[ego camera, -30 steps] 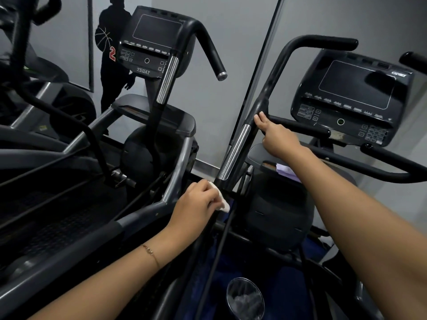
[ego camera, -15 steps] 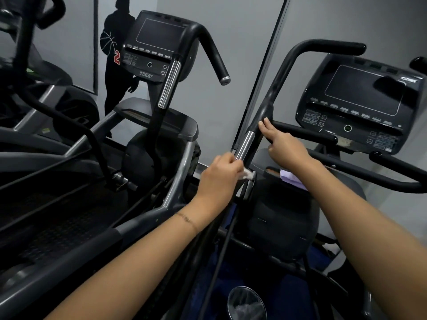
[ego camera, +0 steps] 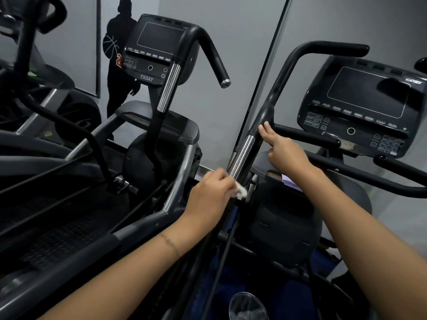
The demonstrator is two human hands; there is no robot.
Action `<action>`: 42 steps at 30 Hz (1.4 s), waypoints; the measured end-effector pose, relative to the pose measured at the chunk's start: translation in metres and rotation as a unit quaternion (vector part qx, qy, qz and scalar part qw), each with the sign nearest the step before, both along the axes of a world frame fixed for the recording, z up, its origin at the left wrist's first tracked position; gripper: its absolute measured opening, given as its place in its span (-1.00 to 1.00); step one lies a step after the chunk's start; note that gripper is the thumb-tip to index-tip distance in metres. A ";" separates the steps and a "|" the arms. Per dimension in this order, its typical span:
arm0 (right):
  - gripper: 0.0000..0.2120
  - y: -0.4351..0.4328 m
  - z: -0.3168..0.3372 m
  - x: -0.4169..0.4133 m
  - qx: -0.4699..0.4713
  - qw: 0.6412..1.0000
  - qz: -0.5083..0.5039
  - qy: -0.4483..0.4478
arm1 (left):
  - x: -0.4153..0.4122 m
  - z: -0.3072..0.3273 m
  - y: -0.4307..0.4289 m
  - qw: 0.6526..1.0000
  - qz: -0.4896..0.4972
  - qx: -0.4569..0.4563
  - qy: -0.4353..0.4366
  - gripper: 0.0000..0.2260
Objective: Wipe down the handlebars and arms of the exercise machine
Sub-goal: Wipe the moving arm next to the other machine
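White cloth (ego camera: 241, 193) clamped in left hand (ego camera: 211, 194) fingers at chrome arm (ego camera: 241, 155), right hand (ego camera: 285, 154) fingers straight on handlebar (ego camera: 270, 103).

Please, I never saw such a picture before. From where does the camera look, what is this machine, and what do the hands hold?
The camera sits on the person's head and looks down, so you see their own two arms. Before them stands a gym exercise machine with a console. The left hand pinches a small white cloth against the machine's arm, just below its shiny metal section. The right hand holds nothing; its straight fingers rest on the black part above.
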State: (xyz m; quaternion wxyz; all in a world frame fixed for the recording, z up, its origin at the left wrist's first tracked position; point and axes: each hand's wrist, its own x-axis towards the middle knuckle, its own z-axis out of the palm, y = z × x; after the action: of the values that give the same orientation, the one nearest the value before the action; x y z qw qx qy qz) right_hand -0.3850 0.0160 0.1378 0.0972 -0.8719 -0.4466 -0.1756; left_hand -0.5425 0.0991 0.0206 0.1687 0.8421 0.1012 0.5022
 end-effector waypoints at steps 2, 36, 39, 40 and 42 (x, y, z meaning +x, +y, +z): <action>-0.26 0.000 0.001 0.000 -0.002 1.000 0.000 -0.001 | 0.025 0.028 0.003 0.999 -0.002 -0.033 0.002 -0.85; -0.20 -0.006 -0.004 0.004 0.031 0.999 0.011 0.031 | 0.055 0.057 0.018 0.977 -0.077 -0.192 -0.043 -0.88; -0.21 -0.006 -0.003 0.004 0.026 0.999 0.016 0.031 | 0.084 0.080 0.032 0.947 -0.100 -0.301 -0.054 -0.88; -0.21 -0.006 -0.002 0.004 0.025 0.999 0.017 0.032 | 0.088 0.081 0.037 0.931 -0.125 -0.338 -0.059 -0.88; -0.21 -0.006 -0.002 0.004 0.026 0.999 0.019 0.041 | 0.085 0.069 0.045 0.894 -0.181 -0.404 -0.067 -0.88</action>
State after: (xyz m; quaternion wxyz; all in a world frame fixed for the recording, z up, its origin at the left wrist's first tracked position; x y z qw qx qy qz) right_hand -0.3813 0.0102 0.1355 0.1412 -0.8672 -0.4536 -0.1493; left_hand -0.4571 0.1437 0.0894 0.5891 0.6692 0.1294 0.4340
